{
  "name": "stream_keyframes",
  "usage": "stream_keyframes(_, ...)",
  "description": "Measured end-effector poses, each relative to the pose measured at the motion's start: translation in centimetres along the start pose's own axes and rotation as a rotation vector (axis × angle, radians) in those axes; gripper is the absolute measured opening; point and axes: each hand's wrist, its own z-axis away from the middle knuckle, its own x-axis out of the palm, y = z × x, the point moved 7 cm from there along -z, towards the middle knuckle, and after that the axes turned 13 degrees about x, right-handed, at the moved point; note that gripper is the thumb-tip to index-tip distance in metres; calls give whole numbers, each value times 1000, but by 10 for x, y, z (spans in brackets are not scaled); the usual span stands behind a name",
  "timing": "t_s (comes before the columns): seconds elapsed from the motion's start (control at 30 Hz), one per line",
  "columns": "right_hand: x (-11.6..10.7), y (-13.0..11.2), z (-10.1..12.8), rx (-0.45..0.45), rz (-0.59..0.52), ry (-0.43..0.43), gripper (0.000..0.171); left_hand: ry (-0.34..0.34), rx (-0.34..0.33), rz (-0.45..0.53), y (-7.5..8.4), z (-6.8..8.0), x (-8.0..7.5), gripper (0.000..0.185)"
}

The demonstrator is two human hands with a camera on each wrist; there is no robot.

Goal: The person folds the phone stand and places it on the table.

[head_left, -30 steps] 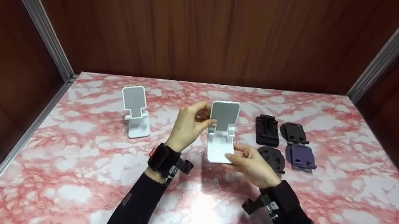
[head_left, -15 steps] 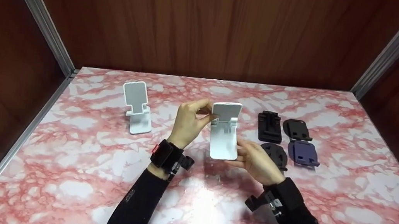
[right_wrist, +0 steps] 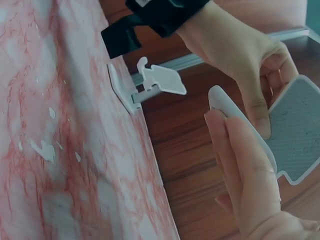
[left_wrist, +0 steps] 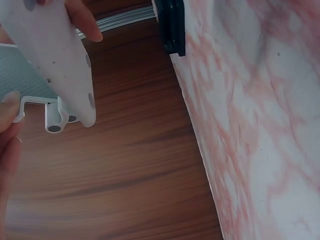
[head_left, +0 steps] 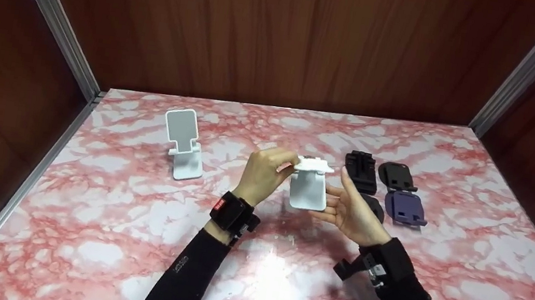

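Note:
A white phone stand (head_left: 308, 191) is held up over the middle of the table. My left hand (head_left: 264, 174) pinches the edge of its phone plate, which is tilted forward and nearly edge-on in the head view. In the right wrist view the left thumb presses on the plate's grey pad (right_wrist: 297, 132). My right hand (head_left: 357, 212) has its straight fingers against the stand's base (left_wrist: 60, 65), and its thumb is raised, apart from the base. A second white phone stand (head_left: 188, 164) stands unfolded on the table at the left.
To the right lie folded phone stands: a black rectangular one (head_left: 361, 171), a dark rounded one (head_left: 396, 176), a purple one (head_left: 406, 207) and another dark one (head_left: 373, 207) partly hidden by my right hand. Wood panels (head_left: 283, 37) enclose the marbled table (head_left: 101, 252).
The held stand's phone plate has swung from upright down towards its base, moved by my left hand. The stand has shifted slightly right, and my right thumb has lifted off the base.

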Motion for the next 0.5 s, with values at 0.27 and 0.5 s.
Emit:
stream_keyframes(0.27, -5, -3, 0, -66, 25, -27, 81, 30, 208, -145, 15, 1, 5, 16)
stream_keyframes(0.5, -8, -4, 0, -64, -1, -31, 74, -117, 118, 19, 5, 0, 9, 18)
